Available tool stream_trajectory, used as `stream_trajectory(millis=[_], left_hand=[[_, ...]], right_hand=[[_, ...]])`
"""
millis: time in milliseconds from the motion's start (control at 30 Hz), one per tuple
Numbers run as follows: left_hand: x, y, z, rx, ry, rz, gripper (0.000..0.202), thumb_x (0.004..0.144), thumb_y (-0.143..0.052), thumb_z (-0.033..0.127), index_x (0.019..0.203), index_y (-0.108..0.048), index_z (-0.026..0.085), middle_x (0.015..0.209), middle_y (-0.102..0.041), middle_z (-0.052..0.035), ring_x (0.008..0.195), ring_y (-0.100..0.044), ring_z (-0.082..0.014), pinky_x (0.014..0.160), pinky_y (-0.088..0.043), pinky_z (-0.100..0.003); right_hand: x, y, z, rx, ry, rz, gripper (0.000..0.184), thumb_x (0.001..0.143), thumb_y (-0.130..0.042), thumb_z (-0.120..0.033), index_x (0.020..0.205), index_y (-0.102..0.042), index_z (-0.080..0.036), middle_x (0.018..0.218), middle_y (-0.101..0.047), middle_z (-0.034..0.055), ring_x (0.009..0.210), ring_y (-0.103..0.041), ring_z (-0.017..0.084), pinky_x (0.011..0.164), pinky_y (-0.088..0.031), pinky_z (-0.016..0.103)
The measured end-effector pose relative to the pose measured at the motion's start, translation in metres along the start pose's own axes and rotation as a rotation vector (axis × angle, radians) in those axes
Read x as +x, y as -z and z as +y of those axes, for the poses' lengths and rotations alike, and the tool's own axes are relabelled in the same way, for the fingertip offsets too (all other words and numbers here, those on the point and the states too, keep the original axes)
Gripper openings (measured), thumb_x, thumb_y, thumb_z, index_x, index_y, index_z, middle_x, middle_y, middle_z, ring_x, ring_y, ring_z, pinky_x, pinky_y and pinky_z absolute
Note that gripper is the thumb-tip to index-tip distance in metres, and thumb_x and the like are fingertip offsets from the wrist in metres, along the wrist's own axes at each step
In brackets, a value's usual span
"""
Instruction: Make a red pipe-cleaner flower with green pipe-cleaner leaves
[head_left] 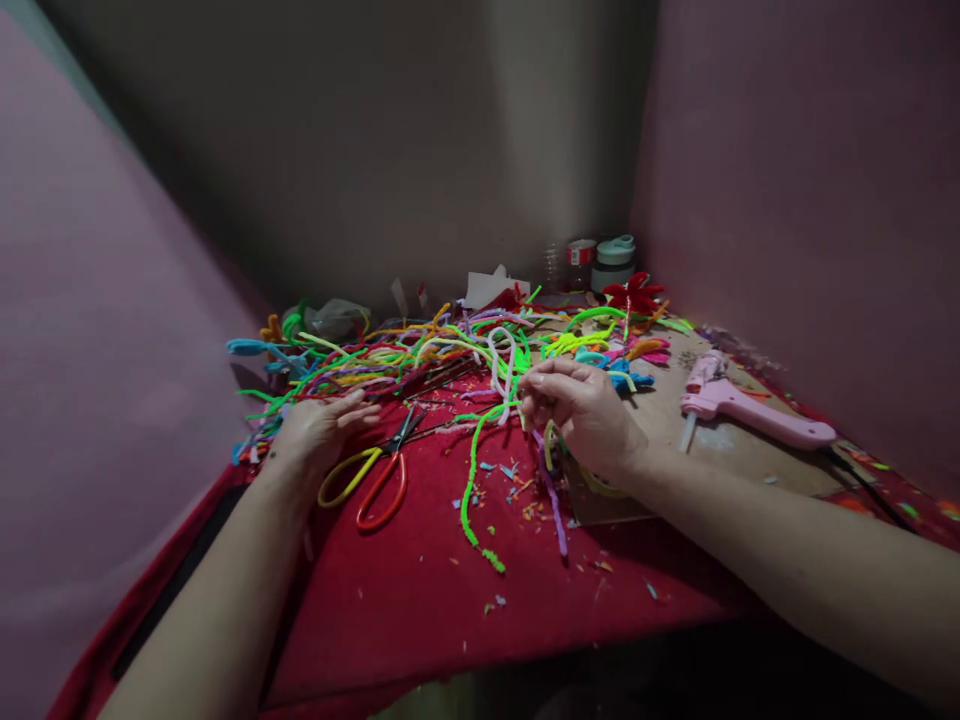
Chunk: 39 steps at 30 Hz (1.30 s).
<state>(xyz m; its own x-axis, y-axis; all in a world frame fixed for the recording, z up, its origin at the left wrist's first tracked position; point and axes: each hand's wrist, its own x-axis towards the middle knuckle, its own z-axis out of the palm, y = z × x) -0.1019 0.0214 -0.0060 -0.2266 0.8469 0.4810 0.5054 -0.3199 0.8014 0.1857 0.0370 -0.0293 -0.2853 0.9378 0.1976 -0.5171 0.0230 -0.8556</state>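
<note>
My left hand (322, 428) is open at the left of the red cloth, its fingers stretched out beside the pile of pipe cleaners. Close to it lie scissors (390, 458) with one yellow and one red handle, blades pointing away. My right hand (589, 412) is closed, thumb and fingers pinched together; what they hold, if anything, is hidden. Just left of those fingertips is a pale pink pipe cleaner (513, 365) bent in a loop. A bright green pipe cleaner (469, 490) trails toward the front, and a purple one (553, 495) lies below the right hand.
A tangled pile of coloured pipe cleaners (360, 368) spreads along the back. On the right, a pink glue gun (765, 408) lies on a brown board (739, 460). A lidded bottle (613, 265) stands at the back. Small clippings dot the red cloth (420, 600).
</note>
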Motion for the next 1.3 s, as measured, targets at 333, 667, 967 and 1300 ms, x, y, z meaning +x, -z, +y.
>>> stream_trajectory(millis=[333,667,967,1300], left_hand=[[-0.026,-0.047,0.049,0.448,-0.173,-0.091,0.015,0.078,-0.055,0.029,0.083,-0.063,0.017,0.084,-0.061,-0.0018,0.081,-0.056,-0.0136,0.075,-0.041,-0.024],[-0.031,-0.101,0.039,0.454,0.066,-0.452,0.011,0.070,-0.054,0.025,0.064,-0.058,0.017,0.057,-0.056,0.0010,0.054,-0.050,-0.0126,0.053,-0.036,-0.022],[-0.029,-0.077,0.053,-0.002,0.338,-0.298,0.018,0.068,-0.060,0.032,0.063,-0.054,0.016,0.045,-0.048,0.0047,0.039,-0.041,-0.0072,0.040,-0.031,-0.018],[-0.039,-0.089,0.054,-0.019,0.285,-0.194,0.013,0.072,-0.059,0.027,0.067,-0.056,0.015,0.046,-0.047,0.0067,0.037,-0.034,-0.0037,0.037,-0.026,-0.016]], right_hand=[[0.011,0.006,-0.006,0.019,0.061,0.218,0.006,0.066,-0.057,-0.020,0.067,-0.056,-0.014,0.053,-0.054,-0.0018,0.043,-0.046,0.007,0.041,-0.035,0.020],[0.020,0.015,-0.003,-0.062,0.121,0.250,0.004,0.063,-0.055,-0.015,0.066,-0.057,-0.015,0.057,-0.054,-0.0015,0.047,-0.048,0.007,0.042,-0.036,0.019],[0.016,0.012,-0.008,-0.105,0.111,0.239,0.006,0.064,-0.053,-0.012,0.067,-0.057,-0.015,0.057,-0.054,-0.0018,0.047,-0.046,0.007,0.043,-0.036,0.020],[-0.003,-0.005,-0.014,-0.200,0.092,0.101,0.006,0.072,-0.055,-0.018,0.067,-0.058,-0.017,0.055,-0.053,-0.0021,0.045,-0.040,0.006,0.041,-0.027,0.020]])
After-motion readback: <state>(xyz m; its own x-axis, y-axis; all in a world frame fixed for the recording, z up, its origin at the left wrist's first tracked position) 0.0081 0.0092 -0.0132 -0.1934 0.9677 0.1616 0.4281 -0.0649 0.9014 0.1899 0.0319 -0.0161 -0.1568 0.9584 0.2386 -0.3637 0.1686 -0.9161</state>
